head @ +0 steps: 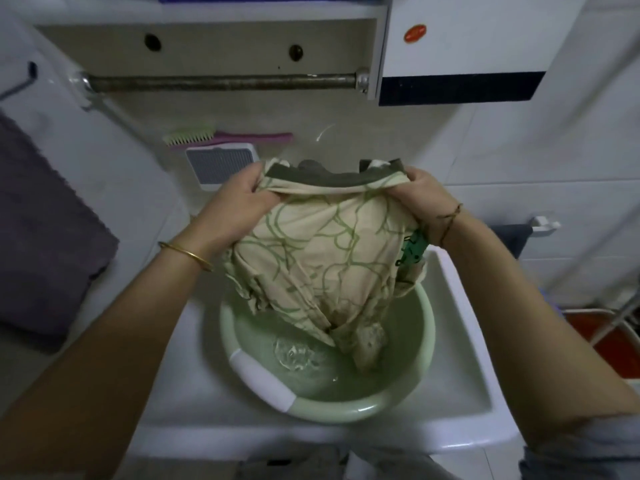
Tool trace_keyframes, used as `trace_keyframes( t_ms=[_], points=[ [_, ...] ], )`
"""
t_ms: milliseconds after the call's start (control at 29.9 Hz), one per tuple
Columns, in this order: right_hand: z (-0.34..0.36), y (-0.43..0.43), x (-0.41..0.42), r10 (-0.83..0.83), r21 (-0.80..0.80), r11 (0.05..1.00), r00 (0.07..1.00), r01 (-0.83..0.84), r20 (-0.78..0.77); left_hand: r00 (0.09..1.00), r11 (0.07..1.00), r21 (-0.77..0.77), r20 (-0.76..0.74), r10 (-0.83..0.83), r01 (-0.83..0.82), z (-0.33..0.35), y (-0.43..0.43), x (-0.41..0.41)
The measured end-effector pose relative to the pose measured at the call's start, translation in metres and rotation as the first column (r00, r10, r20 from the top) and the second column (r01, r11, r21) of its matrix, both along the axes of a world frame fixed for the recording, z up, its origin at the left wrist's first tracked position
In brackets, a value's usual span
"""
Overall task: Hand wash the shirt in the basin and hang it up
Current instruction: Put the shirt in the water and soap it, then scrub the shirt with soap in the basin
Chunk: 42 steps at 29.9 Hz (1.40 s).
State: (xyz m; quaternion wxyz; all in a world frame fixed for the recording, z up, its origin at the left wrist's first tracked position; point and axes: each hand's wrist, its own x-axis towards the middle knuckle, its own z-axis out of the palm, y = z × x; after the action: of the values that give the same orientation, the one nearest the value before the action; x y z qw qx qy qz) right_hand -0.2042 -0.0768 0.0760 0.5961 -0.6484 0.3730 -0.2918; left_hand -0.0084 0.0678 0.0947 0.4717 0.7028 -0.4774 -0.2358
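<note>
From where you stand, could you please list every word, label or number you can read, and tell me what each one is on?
Nothing here can be quoted.
On the white cabinet, an orange oval sticker: its print is too blurred to read.
On the shirt, a green patch with dark marks: too blurred to read.

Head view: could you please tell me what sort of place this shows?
Probably a home bathroom or laundry corner: a white sink holds a green basin of water, with a towel rail and scrubbing brush behind.
</note>
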Motion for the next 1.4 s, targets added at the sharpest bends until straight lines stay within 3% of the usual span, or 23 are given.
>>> trace_keyframes(
  t_ms=[67,200,301,368,434,468,535,635,735,802,869,902,969,1002,1036,1103,1203,1270,1403],
  points=[
    [0.006,0.000,-0.003,0.044,0.018,0.999,0.999,-0.043,-0.032,0.999,0.999,0.035,0.047,-0.023,0.022,0.006,0.000,0.002],
    [-0.012,0.007,-0.010,0.154,-0.049,0.984,0.958,-0.171,-0.242,0.919,0.947,0.319,0.382,-0.100,-0.030,-0.017,0.002,0.010],
    [-0.040,0.016,-0.012,0.217,0.058,0.976,0.935,-0.209,-0.282,0.897,0.838,0.539,0.408,-0.168,-0.088,-0.046,0.003,0.015],
    [-0.058,0.021,-0.011,0.275,0.173,0.956,0.930,-0.237,-0.243,0.938,0.787,0.617,0.285,-0.198,-0.022,-0.060,0.003,0.013],
    [-0.075,0.022,-0.008,0.290,0.258,0.937,0.936,-0.235,-0.199,0.988,0.811,0.563,-0.096,-0.125,0.157,-0.067,0.006,0.006],
    [-0.079,0.024,-0.006,0.294,0.311,0.921,0.943,-0.236,-0.156,0.947,0.839,0.493,-0.312,-0.074,0.228,-0.070,0.007,0.004],
    [-0.086,0.028,-0.002,0.346,0.374,0.879,0.935,-0.295,-0.076,0.800,0.883,0.366,-0.600,-0.016,0.293,-0.081,0.008,0.005],
    [-0.099,0.031,0.002,0.421,0.423,0.844,0.896,-0.329,-0.142,0.581,0.903,0.275,-0.813,0.035,0.330,-0.091,0.005,0.004],
    [-0.113,0.029,0.009,0.294,0.386,0.902,0.929,-0.191,-0.226,0.434,0.912,0.210,-0.900,0.040,0.352,-0.095,0.001,-0.004],
    [-0.121,0.025,0.012,0.148,0.251,0.966,0.933,-0.064,-0.329,0.445,0.904,0.249,-0.892,0.076,0.346,-0.102,-0.003,-0.008],
    [-0.125,0.019,0.012,0.110,0.091,0.993,0.883,-0.076,-0.457,0.531,0.863,0.335,-0.842,0.095,0.378,-0.111,-0.006,-0.015],
    [-0.127,0.014,0.011,0.189,0.058,0.980,0.815,-0.189,-0.548,0.577,0.848,0.377,-0.810,0.107,0.372,-0.117,-0.008,-0.018],
    [-0.127,0.007,0.009,0.387,0.114,0.878,0.549,-0.465,-0.741,0.646,0.857,0.427,-0.747,0.156,0.287,-0.128,-0.014,-0.025],
    [-0.127,0.003,0.008,0.417,0.134,0.831,0.445,-0.539,-0.792,0.674,0.870,0.432,-0.718,0.173,0.238,-0.132,-0.017,-0.028],
    [-0.126,-0.001,0.008,0.396,0.114,0.815,0.402,-0.569,-0.825,0.693,0.881,0.432,-0.696,0.189,0.193,-0.134,-0.022,-0.031],
    [-0.124,-0.013,0.008,0.251,-0.065,0.842,0.496,-0.535,-0.831,0.728,0.890,0.436,-0.651,0.212,0.130,-0.138,-0.030,-0.034],
    [-0.125,-0.038,0.010,-0.012,-0.333,0.880,0.685,-0.339,-0.729,0.759,0.887,0.450,-0.612,0.224,0.101,-0.142,-0.039,-0.036],
    [-0.129,-0.064,0.013,-0.157,-0.429,0.868,0.680,-0.251,-0.717,0.765,0.888,0.449,-0.605,0.220,0.100,-0.143,-0.044,-0.040],
    [-0.141,-0.111,0.014,-0.301,-0.472,0.860,0.554,-0.194,-0.776,0.769,0.883,0.450,-0.609,0.195,0.132,-0.143,-0.050,-0.041]
  ],
)
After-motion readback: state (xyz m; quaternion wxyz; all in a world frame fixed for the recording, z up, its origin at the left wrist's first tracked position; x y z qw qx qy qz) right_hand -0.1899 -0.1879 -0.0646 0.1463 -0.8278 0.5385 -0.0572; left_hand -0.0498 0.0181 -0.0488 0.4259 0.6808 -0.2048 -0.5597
